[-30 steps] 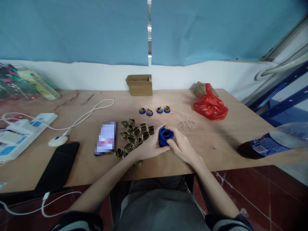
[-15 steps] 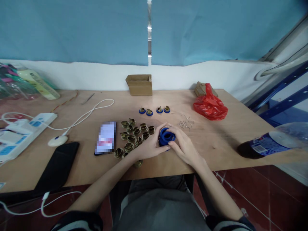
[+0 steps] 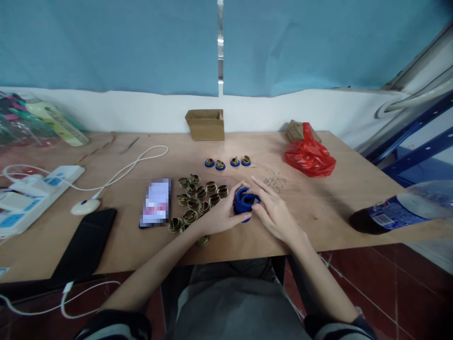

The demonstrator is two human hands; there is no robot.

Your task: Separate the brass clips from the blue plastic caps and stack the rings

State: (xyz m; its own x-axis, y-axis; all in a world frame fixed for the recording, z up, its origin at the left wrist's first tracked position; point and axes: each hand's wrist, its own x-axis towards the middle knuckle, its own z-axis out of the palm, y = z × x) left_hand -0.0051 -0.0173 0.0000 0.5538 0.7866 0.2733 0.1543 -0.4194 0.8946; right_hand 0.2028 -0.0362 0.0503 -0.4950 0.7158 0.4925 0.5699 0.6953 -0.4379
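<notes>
Several blue rings (image 3: 242,203) are stacked on the table in front of me. My left hand (image 3: 222,212) is curved around the left side of the stack, its thumb along the near side and its fingers at the far side. My right hand (image 3: 278,215) is at the right side of the stack, its thumb and a finger pinching the edge of the top ring, which sits off-centre; its index finger is stretched out. Just left of my left hand are several brass-coloured round pieces (image 3: 193,203) with upright tabs. Farther back is a row of similar pieces set in blue rings (image 3: 220,165).
Thin metal wire rings (image 3: 274,181) lie right of the stack. Around them are a red plastic bag (image 3: 309,158), a cardboard box (image 3: 206,126), a cola bottle (image 3: 385,215), a lit phone (image 3: 155,203), a dark phone (image 3: 85,245) and a power strip (image 3: 42,198) with white cables.
My right hand has shifted slightly right, its index finger lifting and its thumb moving off the near front of the ring. The top ring has slid a little to the right. My left hand stays put.
</notes>
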